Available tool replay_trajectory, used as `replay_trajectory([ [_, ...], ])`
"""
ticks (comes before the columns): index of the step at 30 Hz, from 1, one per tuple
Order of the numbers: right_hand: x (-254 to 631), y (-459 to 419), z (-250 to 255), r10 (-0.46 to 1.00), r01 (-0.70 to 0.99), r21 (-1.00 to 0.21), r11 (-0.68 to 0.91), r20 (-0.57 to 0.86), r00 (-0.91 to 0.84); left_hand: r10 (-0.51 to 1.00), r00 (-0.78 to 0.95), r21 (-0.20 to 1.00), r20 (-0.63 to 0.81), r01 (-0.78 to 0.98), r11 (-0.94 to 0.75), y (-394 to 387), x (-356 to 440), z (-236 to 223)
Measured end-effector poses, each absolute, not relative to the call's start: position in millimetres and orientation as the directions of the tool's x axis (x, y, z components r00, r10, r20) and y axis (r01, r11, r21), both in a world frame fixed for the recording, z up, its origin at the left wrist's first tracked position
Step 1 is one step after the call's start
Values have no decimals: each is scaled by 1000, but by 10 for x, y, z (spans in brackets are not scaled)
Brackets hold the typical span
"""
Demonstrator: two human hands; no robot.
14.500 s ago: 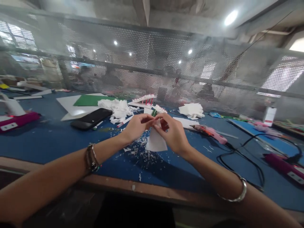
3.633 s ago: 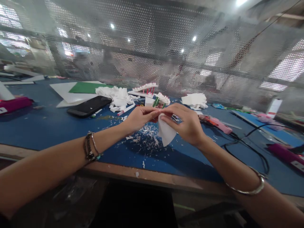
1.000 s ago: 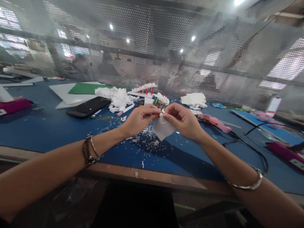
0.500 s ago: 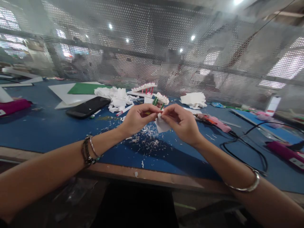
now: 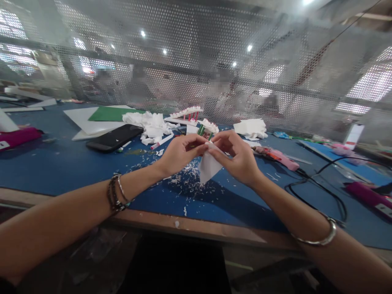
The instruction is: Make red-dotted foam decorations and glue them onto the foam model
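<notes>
A small piece of white paper (image 5: 208, 166) hangs between my hands above the table, its lower corner pointing down. My left hand (image 5: 180, 153) pinches its top edge between thumb and fingers. My right hand (image 5: 240, 157) grips the same paper close by, thumb in front, with the fingertips of both hands nearly touching. Right behind my fingers stand green sticks (image 5: 201, 130) below a white crumbly-topped piece (image 5: 209, 124). White shreds (image 5: 196, 179) lie scattered on the blue tabletop (image 5: 134, 196) under my hands.
A black phone (image 5: 114, 138) and crumpled white paper (image 5: 148, 124) lie to the left. On the right are a pink glue gun (image 5: 280, 158), its black cable (image 5: 333, 195) and a stack of white paper (image 5: 250, 128). A perforated metal screen (image 5: 183, 53) rises behind the table.
The white paper has been turned and spread between my fingers, so more of it hangs down. My hands have barely moved.
</notes>
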State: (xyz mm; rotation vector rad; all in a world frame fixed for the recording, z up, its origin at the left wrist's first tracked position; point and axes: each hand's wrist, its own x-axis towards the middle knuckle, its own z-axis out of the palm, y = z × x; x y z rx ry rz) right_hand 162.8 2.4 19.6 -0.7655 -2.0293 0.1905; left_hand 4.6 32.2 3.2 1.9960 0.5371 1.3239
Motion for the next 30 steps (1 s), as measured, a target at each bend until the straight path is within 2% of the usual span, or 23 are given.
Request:
replay_trajectory([
  [5,1634,-17,278,541,567,-230,791,694,-474,679,424,740,599,29,-672,324,44,54],
  [16,1671,-21,331,424,578,-39,815,720,-550,649,542,812,534,-117,-572,387,49,34],
  [20,1688,-14,350,425,574,-30,818,703,-570,647,572,841,504,-154,-519,393,45,20],
  [26,1714,6,369,519,587,-116,801,624,-584,691,570,885,445,-162,-436,417,44,8],
  [30,1705,-6,361,457,579,-37,815,657,-600,697,591,903,407,-145,-405,419,39,8],
])
